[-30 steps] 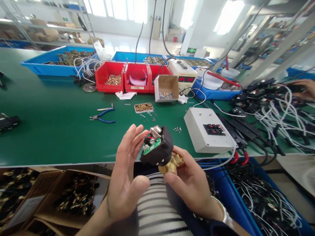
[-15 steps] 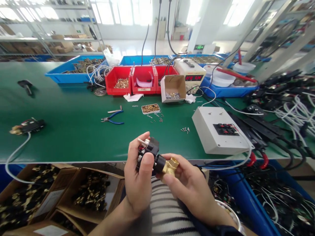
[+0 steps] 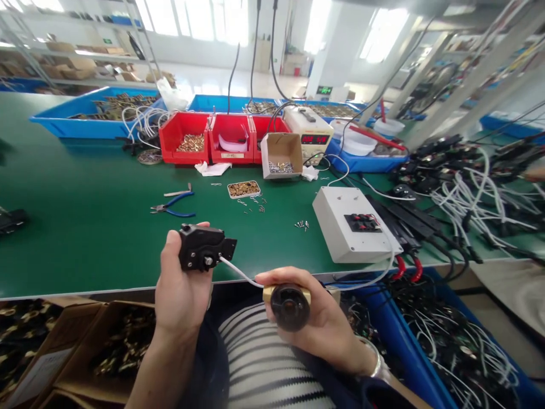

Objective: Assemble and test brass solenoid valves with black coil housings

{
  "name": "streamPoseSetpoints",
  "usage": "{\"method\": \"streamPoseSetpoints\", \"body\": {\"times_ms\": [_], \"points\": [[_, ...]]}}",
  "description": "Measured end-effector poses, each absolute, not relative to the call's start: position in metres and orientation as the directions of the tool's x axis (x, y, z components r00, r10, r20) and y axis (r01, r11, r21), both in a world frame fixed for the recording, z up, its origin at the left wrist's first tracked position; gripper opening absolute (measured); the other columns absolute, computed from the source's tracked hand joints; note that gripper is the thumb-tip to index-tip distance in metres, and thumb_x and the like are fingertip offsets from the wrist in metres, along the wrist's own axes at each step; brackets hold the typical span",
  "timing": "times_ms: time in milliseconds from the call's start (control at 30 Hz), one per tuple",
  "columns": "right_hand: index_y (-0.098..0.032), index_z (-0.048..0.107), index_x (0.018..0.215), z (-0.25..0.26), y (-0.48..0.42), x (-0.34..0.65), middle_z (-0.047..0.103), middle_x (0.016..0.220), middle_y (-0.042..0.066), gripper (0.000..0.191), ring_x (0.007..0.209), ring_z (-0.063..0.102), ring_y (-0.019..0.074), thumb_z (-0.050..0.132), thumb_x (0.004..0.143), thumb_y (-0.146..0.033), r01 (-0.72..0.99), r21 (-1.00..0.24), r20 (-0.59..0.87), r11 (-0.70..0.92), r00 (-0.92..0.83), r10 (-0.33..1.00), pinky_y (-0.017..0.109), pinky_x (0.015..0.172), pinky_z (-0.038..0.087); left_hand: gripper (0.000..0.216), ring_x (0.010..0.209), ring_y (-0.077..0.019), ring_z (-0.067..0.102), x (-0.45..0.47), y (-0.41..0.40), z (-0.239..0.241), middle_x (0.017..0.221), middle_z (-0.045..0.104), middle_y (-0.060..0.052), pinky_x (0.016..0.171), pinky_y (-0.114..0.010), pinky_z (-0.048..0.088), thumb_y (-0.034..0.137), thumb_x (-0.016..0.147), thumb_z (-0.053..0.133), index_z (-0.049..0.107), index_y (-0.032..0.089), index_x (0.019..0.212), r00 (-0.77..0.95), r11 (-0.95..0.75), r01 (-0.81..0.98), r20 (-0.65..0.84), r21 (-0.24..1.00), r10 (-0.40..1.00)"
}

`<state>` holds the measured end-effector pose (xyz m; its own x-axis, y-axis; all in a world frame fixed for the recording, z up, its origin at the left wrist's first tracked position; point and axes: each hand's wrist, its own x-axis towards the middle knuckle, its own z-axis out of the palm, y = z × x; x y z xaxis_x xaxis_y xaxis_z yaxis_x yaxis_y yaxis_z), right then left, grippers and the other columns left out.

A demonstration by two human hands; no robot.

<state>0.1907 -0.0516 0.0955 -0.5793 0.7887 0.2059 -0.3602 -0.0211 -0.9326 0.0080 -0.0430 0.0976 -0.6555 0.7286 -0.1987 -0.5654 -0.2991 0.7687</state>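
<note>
My left hand (image 3: 181, 295) grips a black plastic coil housing (image 3: 203, 248) and holds it up over the near edge of the green bench (image 3: 93, 210). My right hand (image 3: 321, 326) is closed around a brass valve body with a round black end (image 3: 290, 305), held low above my striped lap. A thin white wire (image 3: 238, 272) runs between the two parts, which are now apart.
A white test box with red and black terminals (image 3: 351, 224) sits to the right. Blue pliers (image 3: 174, 207), a small tray of brass parts (image 3: 243, 188), loose screws (image 3: 301, 225), red bins (image 3: 213, 139) and a power supply (image 3: 309, 133) stand behind. Cartons of valves (image 3: 102, 346) are at lower left.
The black housing has come off the brass body. My left hand carried it up and to the left while my right hand turned the brass body's black end toward me.
</note>
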Motion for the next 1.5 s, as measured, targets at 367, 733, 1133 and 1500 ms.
{"method": "streamPoseSetpoints", "body": {"times_ms": [367, 733, 1133, 1500], "points": [[-0.033, 0.057, 0.131, 0.092, -0.053, 0.192, 0.064, 0.129, 0.008, 0.053, 0.086, 0.067, 0.0143, 0.074, 0.084, -0.013, -0.378, -0.925, 0.222, -0.034, -0.611, 0.760, 0.034, 0.085, 0.055, 0.053, 0.105, -0.0212, 0.061, -0.006, -0.015, 0.043, 0.111, 0.067, -0.007, 0.097, -0.033, 0.047, 0.065, 0.089, 0.049, 0.066, 0.021, 0.112, -0.611, -0.102, 0.026, 0.096, 0.994, 0.786], [-0.028, 0.025, 0.155, 0.081, -0.046, 0.176, 0.068, 0.110, 0.010, 0.088, 0.076, 0.058, 0.0137, 0.076, 0.084, -0.042, -0.274, -0.933, -0.027, -0.232, -0.591, 0.806, 0.033, 0.080, 0.052, 0.042, 0.117, -0.0241, 0.058, -0.010, -0.051, 0.071, 0.123, 0.062, -0.012, 0.103, -0.038, 0.047, 0.049, 0.098, 0.044, 0.062, 0.020, 0.121, -0.261, -0.325, 0.294, 0.402, 0.899, 0.878], [-0.015, 0.066, 0.119, 0.136, 0.071, 0.097, 0.072, 0.092, 0.004, 0.027, 0.080, 0.066, 0.0158, 0.055, 0.098, -0.030, 0.452, -0.634, 0.186, 0.627, -0.698, 0.691, 0.029, 0.078, 0.050, 0.043, 0.075, -0.0152, 0.069, -0.025, -0.076, 0.058, 0.104, 0.072, -0.006, 0.076, -0.029, 0.059, 0.049, 0.084, 0.070, 0.064, 0.022, 0.117, -0.642, -0.189, -0.184, 0.028, 0.965, 0.766], [-0.016, 0.060, 0.122, 0.092, 0.175, -0.089, 0.062, 0.123, 0.010, 0.029, 0.107, 0.063, 0.0239, 0.061, 0.097, -0.031, 0.560, -0.190, -0.079, 0.806, -0.827, 0.556, 0.046, 0.091, 0.054, 0.041, 0.096, -0.0145, 0.065, -0.035, -0.096, 0.094, 0.112, 0.069, 0.001, 0.087, -0.023, 0.054, 0.041, 0.084, 0.073, 0.061, 0.036, 0.123, -0.415, -0.375, 0.211, 0.430, 0.903, 0.802]]}}
